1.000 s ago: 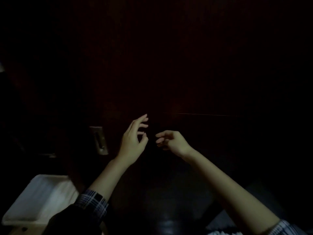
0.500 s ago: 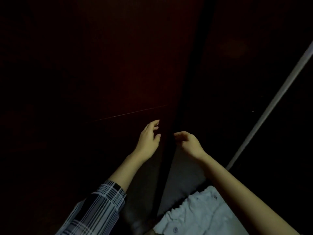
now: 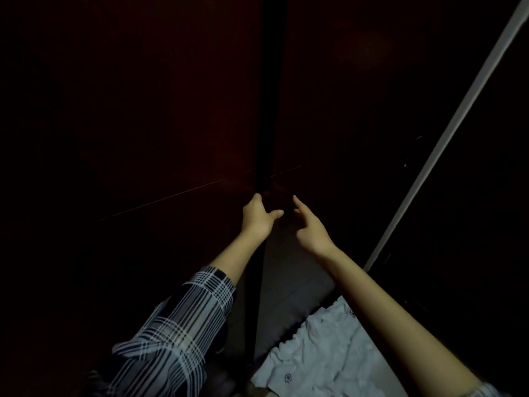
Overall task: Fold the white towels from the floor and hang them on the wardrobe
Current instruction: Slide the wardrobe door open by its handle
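The white towel (image 3: 329,356) lies crumpled on the floor, below and toward the viewer from both hands, under the right forearm; it carries small dark printed marks, too small to read. The left hand (image 3: 257,217) has its fingers (image 3: 255,199) curled round the edge of the dark wardrobe door (image 3: 171,110), with the thumb stretched out to the right. The right hand (image 3: 310,224) holds nothing, its fingers loose, reaching toward the dark gap (image 3: 269,96) just right of the left fingers. A pale rail (image 3: 446,133) slants well off to the right. A strip of grey floor (image 3: 292,287) shows beneath the hands. A checked sleeve (image 3: 183,328) covers the left arm. The room is very dim.
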The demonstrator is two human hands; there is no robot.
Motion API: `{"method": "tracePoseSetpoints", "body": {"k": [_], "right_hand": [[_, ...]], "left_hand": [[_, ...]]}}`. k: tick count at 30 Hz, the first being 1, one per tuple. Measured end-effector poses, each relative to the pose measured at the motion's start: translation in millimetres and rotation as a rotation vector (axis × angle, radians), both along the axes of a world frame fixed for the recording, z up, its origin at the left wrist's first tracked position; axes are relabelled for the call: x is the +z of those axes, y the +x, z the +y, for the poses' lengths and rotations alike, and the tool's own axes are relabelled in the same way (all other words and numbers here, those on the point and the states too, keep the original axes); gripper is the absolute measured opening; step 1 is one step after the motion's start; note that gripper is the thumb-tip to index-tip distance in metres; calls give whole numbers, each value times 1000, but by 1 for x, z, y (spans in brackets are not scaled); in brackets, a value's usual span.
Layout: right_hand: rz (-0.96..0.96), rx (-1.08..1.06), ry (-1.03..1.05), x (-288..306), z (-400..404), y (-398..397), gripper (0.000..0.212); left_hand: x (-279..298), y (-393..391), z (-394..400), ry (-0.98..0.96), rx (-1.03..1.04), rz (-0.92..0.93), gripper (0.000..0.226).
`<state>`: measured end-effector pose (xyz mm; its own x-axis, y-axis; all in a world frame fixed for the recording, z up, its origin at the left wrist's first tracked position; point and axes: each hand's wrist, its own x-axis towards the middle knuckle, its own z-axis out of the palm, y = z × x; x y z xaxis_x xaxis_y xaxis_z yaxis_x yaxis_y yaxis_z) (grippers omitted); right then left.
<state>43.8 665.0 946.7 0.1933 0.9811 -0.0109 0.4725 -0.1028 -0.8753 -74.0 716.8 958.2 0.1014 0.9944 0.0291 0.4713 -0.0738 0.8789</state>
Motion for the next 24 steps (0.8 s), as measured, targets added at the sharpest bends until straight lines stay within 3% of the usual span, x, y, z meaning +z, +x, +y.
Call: {"method": "tracePoseSetpoints", "body": {"k": [5,15,24], "right_hand": [[38,-1,12,-4,3,0,85],[13,-72,56,-15,3,-32,89],[-56,-1,51,-19,-20,-85,89]], "left_hand": [[-4,5,-1,57,37,66,27],[-7,-14,-5,115,-20,111,24],[-5,-74,-31,110,23,131,21]]}}
